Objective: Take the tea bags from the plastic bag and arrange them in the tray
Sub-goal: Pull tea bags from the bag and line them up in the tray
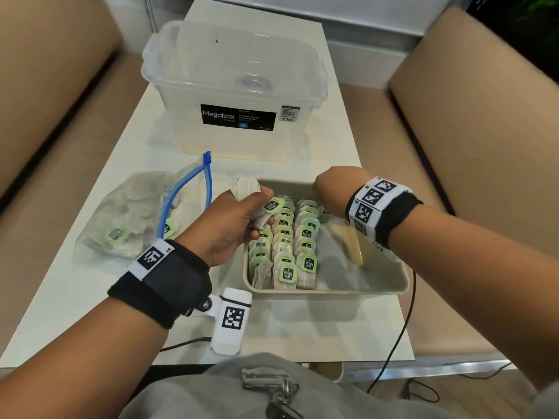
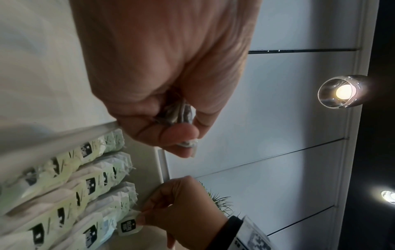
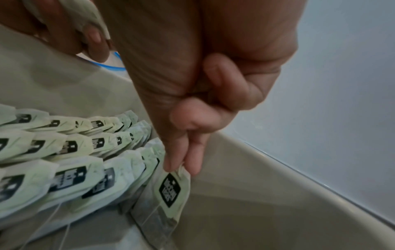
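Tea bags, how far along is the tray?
Done: three rows stand in the tray. In hand: the right hand pinches one tea bag at the far end; the left hand holds several. Left: more in the plastic bag.

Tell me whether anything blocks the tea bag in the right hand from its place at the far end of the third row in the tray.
Nothing visible does. The right hand pinches the tea bag just behind the third row, over bare floor of the tray. The left hand, gripping more bags, hangs over the first row, clear of it.
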